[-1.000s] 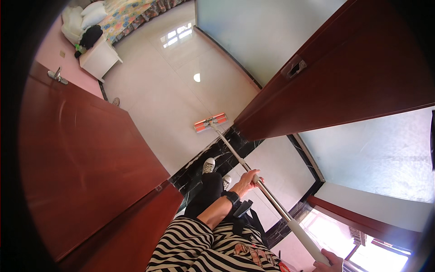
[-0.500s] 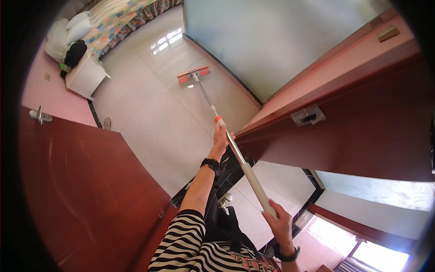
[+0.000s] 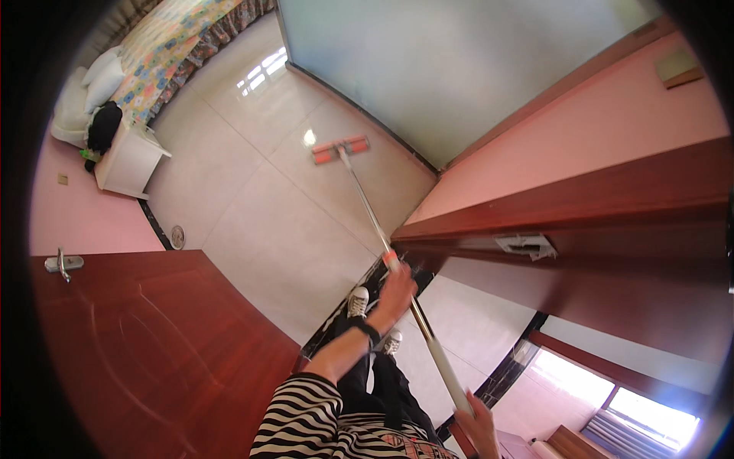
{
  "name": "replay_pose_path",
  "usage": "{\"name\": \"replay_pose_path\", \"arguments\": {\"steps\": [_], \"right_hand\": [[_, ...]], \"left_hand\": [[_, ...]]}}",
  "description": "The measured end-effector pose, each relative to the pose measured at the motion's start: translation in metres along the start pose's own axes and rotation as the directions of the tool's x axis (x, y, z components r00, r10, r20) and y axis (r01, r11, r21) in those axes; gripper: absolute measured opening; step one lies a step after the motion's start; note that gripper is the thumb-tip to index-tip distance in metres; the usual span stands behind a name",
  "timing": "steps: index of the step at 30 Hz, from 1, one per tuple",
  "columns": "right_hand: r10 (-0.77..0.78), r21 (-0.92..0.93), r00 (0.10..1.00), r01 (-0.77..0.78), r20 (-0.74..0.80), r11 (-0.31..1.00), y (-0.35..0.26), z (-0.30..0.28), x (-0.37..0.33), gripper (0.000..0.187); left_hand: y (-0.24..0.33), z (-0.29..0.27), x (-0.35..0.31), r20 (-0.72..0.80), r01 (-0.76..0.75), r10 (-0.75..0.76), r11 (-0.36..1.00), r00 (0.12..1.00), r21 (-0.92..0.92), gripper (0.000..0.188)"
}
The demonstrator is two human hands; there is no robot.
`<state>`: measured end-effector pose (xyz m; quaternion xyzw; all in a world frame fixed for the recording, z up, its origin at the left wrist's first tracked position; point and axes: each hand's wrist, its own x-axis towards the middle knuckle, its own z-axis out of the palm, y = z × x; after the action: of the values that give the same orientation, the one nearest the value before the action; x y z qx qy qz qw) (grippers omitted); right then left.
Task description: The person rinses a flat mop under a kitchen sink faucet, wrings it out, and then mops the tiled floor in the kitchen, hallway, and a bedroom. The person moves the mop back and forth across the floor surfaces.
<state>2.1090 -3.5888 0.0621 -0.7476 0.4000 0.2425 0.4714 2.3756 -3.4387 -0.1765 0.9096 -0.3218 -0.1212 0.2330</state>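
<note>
A mop point(image 3: 365, 200) with a long metal pole, a pale grip and a flat red and grey head slants across the doorway. Its head point(image 3: 341, 150) rests on the tiled floor point(image 3: 252, 199) inside the room. My left hand point(image 3: 397, 294) is wrapped round the pole just below its orange collar, somewhat blurred. Lower down, my right hand point(image 3: 477, 425) grips the pale upper end of the handle. Both hands are closed on the same pole, and the fingers' far sides are hidden.
An open brown door point(image 3: 168, 344) stands at left, and a dark wooden door frame point(image 3: 581, 191) at right. A frosted glass partition point(image 3: 459, 69) borders the floor. A white nightstand point(image 3: 131, 162) and a bed with a floral cover point(image 3: 172, 42) are at the far left. A round drain point(image 3: 177, 237) lies by the wall.
Both hands have drawn the pole back toward me, and the mop head has slid nearer and slightly right. My view has shifted, showing both shoes.
</note>
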Motion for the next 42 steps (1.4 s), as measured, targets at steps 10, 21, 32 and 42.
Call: {"name": "replay_pose_path", "arguments": {"steps": [10,21,32,42], "right_hand": [[0.018,-0.183,0.999,-0.008,0.051,0.983,-0.069,-0.036,-0.068,0.049],[-0.001,0.392,0.997,-0.028,0.072,0.919,-0.142,0.03,0.049,0.054],[-0.104,0.258,0.994,0.092,0.035,0.962,-0.134,-0.044,-0.091,0.059],[-0.776,-0.499,0.612,0.63,-0.15,0.594,-0.179,-0.05,-0.124,0.046]], "left_hand": [[0.034,0.01,-0.028,-0.116,-0.223,0.225,0.974,0.967,0.038,0.03],[-0.105,-0.03,0.087,-0.173,-0.068,0.07,0.997,0.982,0.019,0.025],[0.032,-0.042,0.045,-0.216,-0.337,0.292,0.917,0.932,-0.214,0.029],[0.054,-0.088,0.048,-0.135,-0.33,0.304,0.802,0.943,-0.498,0.033]]}}
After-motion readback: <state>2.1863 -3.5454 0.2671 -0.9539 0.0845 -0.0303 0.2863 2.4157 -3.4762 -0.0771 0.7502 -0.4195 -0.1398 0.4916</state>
